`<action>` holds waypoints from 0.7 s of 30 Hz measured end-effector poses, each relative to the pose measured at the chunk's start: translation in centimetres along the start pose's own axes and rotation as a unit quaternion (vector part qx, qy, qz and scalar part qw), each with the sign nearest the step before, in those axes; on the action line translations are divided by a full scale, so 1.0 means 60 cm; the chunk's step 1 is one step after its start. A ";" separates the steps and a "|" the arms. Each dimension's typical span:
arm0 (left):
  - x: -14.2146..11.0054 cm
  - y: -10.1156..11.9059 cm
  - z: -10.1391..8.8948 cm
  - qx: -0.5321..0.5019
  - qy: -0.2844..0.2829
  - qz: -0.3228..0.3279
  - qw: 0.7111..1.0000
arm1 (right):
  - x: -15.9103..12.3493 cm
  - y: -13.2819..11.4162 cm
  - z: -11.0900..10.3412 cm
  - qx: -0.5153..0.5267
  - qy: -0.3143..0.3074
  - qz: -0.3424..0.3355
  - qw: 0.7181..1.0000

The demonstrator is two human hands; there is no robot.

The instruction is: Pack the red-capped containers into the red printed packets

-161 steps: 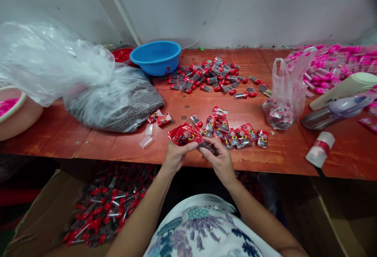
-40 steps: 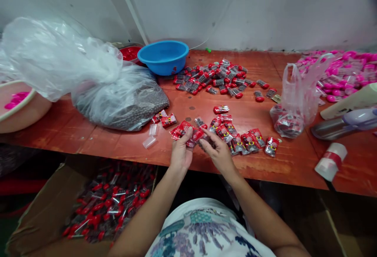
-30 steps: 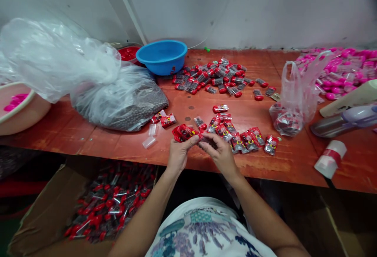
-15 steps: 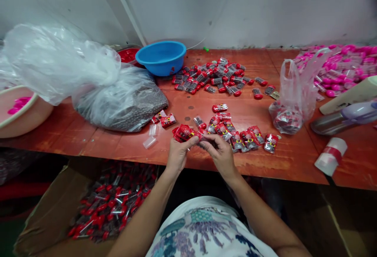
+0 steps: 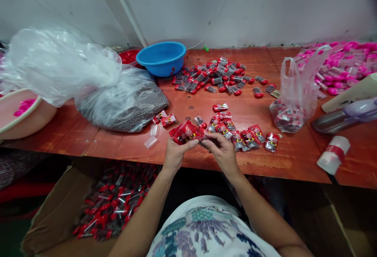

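Observation:
Over the table's front edge, my left hand (image 5: 178,153) is closed on a red printed packet (image 5: 186,132). The thumb and fingers of my right hand (image 5: 220,149) pinch the packet's right end, close to the left thumb. What the right fingertips cover cannot be made out. Just behind the packet lies a small clear tube with a red cap (image 5: 200,122). Several red packets with dark contents (image 5: 235,139) lie to the right of my hands. Left of them are two red-and-white packets (image 5: 168,120) and two empty clear tubes (image 5: 151,143).
Red-capped tubes (image 5: 210,76) are heaped at the back beside a blue basin (image 5: 161,56). A plastic bag of dark beads (image 5: 126,100) sits left; a small bag (image 5: 290,111), flask (image 5: 332,121) and pink-capped tubes (image 5: 338,72) stand right. Below is a carton (image 5: 48,213) of red-capped tubes.
The red packet has turned and spread flatter, showing more of its printed face. Both hands keep hold of it in nearly the same place. The view has shifted slightly.

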State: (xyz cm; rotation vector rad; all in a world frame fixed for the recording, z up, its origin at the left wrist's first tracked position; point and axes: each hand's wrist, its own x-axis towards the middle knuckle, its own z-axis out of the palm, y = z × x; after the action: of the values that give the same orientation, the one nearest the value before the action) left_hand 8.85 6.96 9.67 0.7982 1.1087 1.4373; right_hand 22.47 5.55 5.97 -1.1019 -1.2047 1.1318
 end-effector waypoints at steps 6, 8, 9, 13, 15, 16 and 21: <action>-0.006 0.004 0.009 0.034 0.002 -0.039 0.999 | -0.010 0.004 0.004 -0.067 0.015 -0.068 0.995; -0.002 0.002 0.002 0.034 -0.002 -0.055 0.998 | -0.009 0.009 0.000 -0.046 -0.018 -0.040 0.998; 0.000 0.001 -0.001 0.026 -0.002 -0.058 0.998 | -0.008 0.011 -0.003 -0.040 -0.045 -0.033 0.998; 0.001 -0.010 -0.008 0.008 -0.015 -0.077 0.997 | -0.004 0.017 -0.013 -0.023 -0.109 -0.037 0.993; -0.002 -0.015 -0.007 0.013 -0.033 -0.093 0.995 | -0.001 0.018 -0.015 -0.021 -0.100 -0.035 0.994; -0.004 -0.017 -0.006 0.014 -0.038 -0.100 0.994 | 0.000 0.018 -0.017 -0.026 -0.096 -0.038 0.994; -0.007 -0.022 -0.003 0.011 -0.053 -0.127 0.990 | 0.003 0.019 -0.018 -0.018 -0.106 -0.039 0.993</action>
State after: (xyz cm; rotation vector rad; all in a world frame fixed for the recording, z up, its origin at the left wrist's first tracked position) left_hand 9.22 6.44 8.42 0.7127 1.1031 1.1581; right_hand 23.51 5.81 4.81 -0.9699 -1.4263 1.1938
